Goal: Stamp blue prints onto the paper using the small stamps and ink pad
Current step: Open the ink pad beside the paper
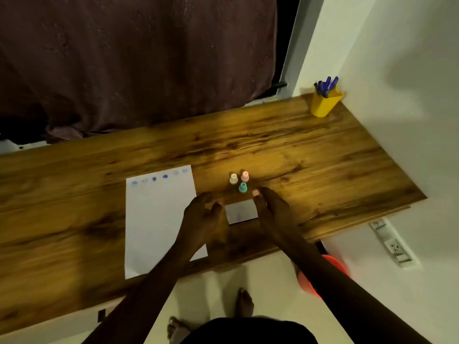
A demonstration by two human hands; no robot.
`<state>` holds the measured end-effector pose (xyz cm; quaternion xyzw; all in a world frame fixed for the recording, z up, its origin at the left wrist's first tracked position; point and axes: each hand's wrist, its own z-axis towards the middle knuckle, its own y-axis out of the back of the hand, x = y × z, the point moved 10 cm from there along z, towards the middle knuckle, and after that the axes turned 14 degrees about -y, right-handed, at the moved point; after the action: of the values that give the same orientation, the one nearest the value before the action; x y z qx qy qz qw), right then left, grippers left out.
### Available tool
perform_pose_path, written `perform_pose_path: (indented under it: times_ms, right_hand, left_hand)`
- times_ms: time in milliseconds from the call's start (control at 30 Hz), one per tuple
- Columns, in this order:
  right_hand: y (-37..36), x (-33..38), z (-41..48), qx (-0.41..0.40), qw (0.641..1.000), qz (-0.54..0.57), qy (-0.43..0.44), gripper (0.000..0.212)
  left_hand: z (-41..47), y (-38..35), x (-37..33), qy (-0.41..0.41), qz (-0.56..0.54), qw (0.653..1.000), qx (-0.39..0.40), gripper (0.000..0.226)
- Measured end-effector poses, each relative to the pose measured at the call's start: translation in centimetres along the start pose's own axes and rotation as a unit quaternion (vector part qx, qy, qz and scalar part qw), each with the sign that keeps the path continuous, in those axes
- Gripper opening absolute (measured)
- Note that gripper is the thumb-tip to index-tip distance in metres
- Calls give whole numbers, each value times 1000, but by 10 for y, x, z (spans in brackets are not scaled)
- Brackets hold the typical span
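Two hands flank grey ink pad (241, 211) near front edge of bench (310, 155): left hand (202, 214) at its left side, right hand (269, 207) at its right, fingers loosely curled; grip on pad unclear through blur. Wide bare wood beyond and to left. Paper (159, 219) lies just left of pad, long axis running away from person, row of blue prints (159, 178) along far edge. Three small stamps (239, 181) upright just behind pad. Yellow pen cup (324, 104) at far right corner by white wall; curtain behind bench.
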<state>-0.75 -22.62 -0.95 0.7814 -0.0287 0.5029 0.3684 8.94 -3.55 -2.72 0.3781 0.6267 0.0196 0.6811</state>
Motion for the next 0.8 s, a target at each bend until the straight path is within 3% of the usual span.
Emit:
perform_pose_path:
  times_ms: [200,400,733,800]
  right_hand:
    - [-11,-29,17,28,997,-47,-54,43]
    - [-23,-43,20,60,995,-34,-66,32]
    - [-30,-42,13,50,995,-20,-85,33]
    - [-31,-38,11,49,995,-15,-85,34]
  left_hand:
    - [3,-24,18,72,3,997,23,43]
    - [4,-46,27,84,-1,995,59,47]
    - [4,-56,32,102,-14,990,97,56]
    - [4,-49,30,108,-42,990,75,53]
